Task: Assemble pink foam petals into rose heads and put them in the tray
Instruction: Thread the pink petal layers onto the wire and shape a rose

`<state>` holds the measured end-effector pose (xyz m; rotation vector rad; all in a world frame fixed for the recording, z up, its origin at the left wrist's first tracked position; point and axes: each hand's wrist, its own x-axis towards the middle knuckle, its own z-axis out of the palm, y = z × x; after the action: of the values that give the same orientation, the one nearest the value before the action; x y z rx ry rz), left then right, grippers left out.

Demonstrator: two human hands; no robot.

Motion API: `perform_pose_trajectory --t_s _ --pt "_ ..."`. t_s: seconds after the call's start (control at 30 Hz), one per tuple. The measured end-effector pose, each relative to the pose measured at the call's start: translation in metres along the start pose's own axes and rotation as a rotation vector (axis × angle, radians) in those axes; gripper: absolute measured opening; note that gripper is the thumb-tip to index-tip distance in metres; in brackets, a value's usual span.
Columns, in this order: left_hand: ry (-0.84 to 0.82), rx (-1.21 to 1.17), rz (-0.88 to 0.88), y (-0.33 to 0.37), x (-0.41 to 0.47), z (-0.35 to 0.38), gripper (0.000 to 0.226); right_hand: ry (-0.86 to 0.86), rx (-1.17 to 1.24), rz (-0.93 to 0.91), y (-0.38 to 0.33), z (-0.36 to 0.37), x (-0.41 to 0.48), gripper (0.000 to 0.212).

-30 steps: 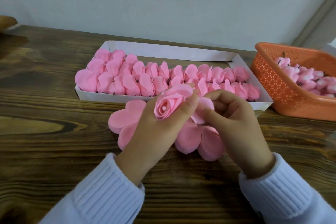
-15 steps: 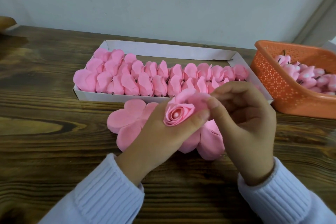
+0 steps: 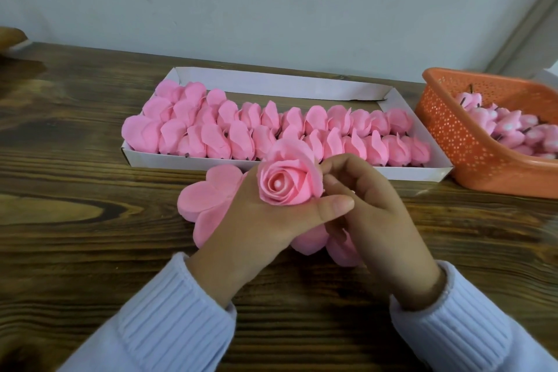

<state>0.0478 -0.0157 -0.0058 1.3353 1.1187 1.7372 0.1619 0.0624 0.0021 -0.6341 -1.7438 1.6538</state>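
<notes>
— What do you have, from the left?

— I see a stack of flat petal sheets (image 3: 208, 193) near the table's front edge, partly under my hands. My left hand (image 3: 250, 220) is curled round the base of the rose head (image 3: 287, 181), with the thumb stretched across below the bloom. The rose is held up off the table, its open face turned up toward me. My right hand (image 3: 371, 208) is just beside it, fingers bent, with the fingertips (image 3: 327, 174) on the rose's right outer petal. I judge they are pressing it into place.

— And where does it go?

— Into the white cardboard tray (image 3: 181, 160), which lies straight beyond the rose toward the table's back edge. The finished rose heads (image 3: 271, 127) there lie on their sides in two rows, with dark stem ends toward the near wall. Mine stands face-up, so I judge it has to tip over before it joins them. The left hand carries it and is the nearer one.

— Further right?

— An orange basket (image 3: 471, 160) of rose buds (image 3: 510, 130), well apart from my hands.
</notes>
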Motion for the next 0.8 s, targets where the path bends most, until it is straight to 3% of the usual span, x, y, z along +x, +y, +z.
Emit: perform_pose_trajectory --t_s 0.13,0.4,0.53,0.7,0.8 --pt "0.077 0.015 -0.02 0.0009 0.0 0.0008 0.011 0.021 0.14 0.139 0.0042 0.0021 -0.0024 0.008" --pt "0.185 -0.037 -0.075 0.0047 -0.0023 0.0057 0.021 -0.287 0.394 0.31 0.0039 0.0098 -0.0068 0.02" --pt "0.206 -0.007 -0.104 0.0022 -0.0021 0.0055 0.02 -0.276 0.421 0.35 0.0043 0.0096 -0.0039 0.029" --pt "0.13 -0.02 -0.084 0.0053 -0.0018 0.0061 0.012 -0.277 0.523 0.377 0.004 0.009 -0.0027 0.014" --pt "0.12 -0.079 -0.04 0.0065 -0.0019 0.0066 0.011 -0.281 0.574 0.392 0.005 0.0059 -0.0013 0.016"
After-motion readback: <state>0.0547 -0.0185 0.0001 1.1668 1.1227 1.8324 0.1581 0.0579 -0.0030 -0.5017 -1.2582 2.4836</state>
